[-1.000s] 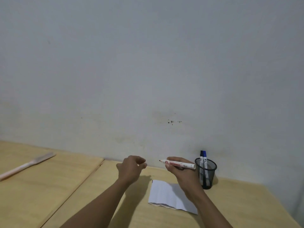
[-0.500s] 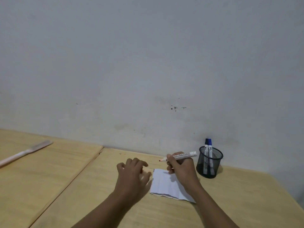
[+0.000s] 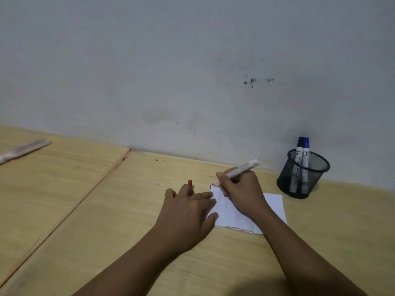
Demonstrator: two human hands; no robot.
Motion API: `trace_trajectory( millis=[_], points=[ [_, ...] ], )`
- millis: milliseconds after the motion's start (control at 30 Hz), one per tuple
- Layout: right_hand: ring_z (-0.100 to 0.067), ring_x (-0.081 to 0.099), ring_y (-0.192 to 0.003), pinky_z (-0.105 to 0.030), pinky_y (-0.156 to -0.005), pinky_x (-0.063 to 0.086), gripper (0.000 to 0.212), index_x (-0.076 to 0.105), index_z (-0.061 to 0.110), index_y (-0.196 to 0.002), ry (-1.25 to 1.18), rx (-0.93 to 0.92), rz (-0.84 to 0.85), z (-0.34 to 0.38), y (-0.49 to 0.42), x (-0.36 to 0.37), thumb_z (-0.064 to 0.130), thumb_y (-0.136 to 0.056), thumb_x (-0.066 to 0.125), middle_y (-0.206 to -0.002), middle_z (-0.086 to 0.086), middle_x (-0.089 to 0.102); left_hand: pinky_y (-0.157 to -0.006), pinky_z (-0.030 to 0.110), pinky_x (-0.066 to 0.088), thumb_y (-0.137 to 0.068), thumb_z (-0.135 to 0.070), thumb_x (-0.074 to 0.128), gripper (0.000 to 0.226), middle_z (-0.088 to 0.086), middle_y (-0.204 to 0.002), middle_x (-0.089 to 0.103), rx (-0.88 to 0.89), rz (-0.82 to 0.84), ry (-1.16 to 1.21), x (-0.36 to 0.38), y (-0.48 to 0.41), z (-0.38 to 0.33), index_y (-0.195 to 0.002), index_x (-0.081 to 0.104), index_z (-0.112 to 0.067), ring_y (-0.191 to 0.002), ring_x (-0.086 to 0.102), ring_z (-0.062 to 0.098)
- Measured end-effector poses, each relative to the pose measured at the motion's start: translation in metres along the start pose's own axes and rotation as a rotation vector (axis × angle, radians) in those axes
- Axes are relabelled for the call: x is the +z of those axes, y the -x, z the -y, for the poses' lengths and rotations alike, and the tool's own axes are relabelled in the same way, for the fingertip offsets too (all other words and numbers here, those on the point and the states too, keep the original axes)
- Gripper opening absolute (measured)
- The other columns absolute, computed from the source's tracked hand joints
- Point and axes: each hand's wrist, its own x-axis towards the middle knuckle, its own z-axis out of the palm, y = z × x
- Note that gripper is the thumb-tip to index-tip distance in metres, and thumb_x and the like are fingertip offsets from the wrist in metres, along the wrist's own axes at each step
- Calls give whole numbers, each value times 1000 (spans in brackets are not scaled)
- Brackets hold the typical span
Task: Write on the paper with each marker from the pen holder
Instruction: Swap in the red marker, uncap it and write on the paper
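Observation:
A small white folded paper [image 3: 274, 202] lies on the wooden table [image 3: 106, 210]. My right hand [image 3: 243, 191] grips a white marker [image 3: 243, 167], its red tip touching the paper's far left corner. My left hand [image 3: 188, 212] rests flat beside the paper with fingertips on its left edge, and the red cap [image 3: 190, 183] pokes out between its fingers. To the right, a black mesh pen holder [image 3: 307, 180] stands near the wall with a black-capped marker [image 3: 300, 144] and a blue-capped marker [image 3: 306, 144] upright in it.
A pale flat stick [image 3: 23, 149] lies at the far left of the table. A seam [image 3: 96, 184] runs diagonally between two tabletop boards. The grey wall [image 3: 192, 71] rises directly behind the table's back edge.
Both hands have come down from the air onto the table. The marker tip has dropped to the paper's corner, and my left hand now presses the paper's left edge.

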Motion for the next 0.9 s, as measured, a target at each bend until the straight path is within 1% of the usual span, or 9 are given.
trace_trajectory(
  millis=[67,233,333,433,567,633,700,800,900],
  points=[
    [-7,64,-53,-20,-52,50,27,73,7,-79,15,-3,2,0,-2,0,29,-94,70,-64,-4,72,-90,45,36,-93,-58,35,45,-20,-146,47,-10,26,13,-2,-3,1,-129,53,-39,-122,41,17],
    [-6,62,-50,-21,-53,48,34,76,4,-78,68,-3,11,-2,-5,2,33,-94,69,-61,-3,71,-91,48,38,-94,-56,36,43,-19,-150,43,-9,59,-2,-3,-3,1,-131,51,-39,-126,39,19],
    [-4,64,-51,-18,-54,48,33,75,8,-78,115,-15,5,-1,-4,3,36,-94,68,-62,1,71,-94,48,38,-95,-55,35,45,-18,-152,40,-8,61,1,-4,-1,2,-135,48,-38,-129,36,19],
    [-1,64,-51,-13,-53,45,29,74,11,-81,141,-21,10,-1,-4,4,36,-94,67,-64,5,70,-92,47,38,-95,-55,35,45,-17,-152,40,2,51,-12,-3,-1,2,-134,49,-38,-127,38,20],
    [0,63,-51,-10,-52,43,28,73,12,-81,161,-28,12,-1,-4,4,36,-95,67,-64,6,68,-93,47,38,-95,-55,36,46,-17,-152,41,1,50,-14,-2,-2,1,-136,48,-38,-127,39,20],
    [-1,64,-54,-10,-53,44,27,74,12,-84,157,-30,11,-1,-4,4,35,-95,67,-66,6,70,-94,47,37,-95,-55,35,47,-17,-152,40,-1,57,-12,-2,-3,1,-137,47,-38,-128,38,20],
    [-1,65,-54,-12,-54,46,27,74,14,-80,154,-35,17,-1,-4,4,35,-95,67,-65,6,70,-96,47,37,-96,-55,34,48,-17,-153,38,-3,65,-9,-3,-3,0,-138,46,-38,-129,36,20],
    [-2,62,-52,-16,-54,45,29,68,19,-71,152,-40,46,0,-4,3,34,-96,66,-60,9,66,-94,46,37,-96,-55,34,45,-17,-152,40,-2,58,-7,-4,-2,1,-135,48,-38,-127,37,20],
    [-5,62,-55,-16,-53,44,28,70,16,-73,160,-39,74,0,-4,2,33,-96,66,-63,4,67,-88,45,38,-94,-55,34,42,-18,-147,46,7,42,-17,-2,-2,2,-125,55,-36,-120,41,20]
  ],
)
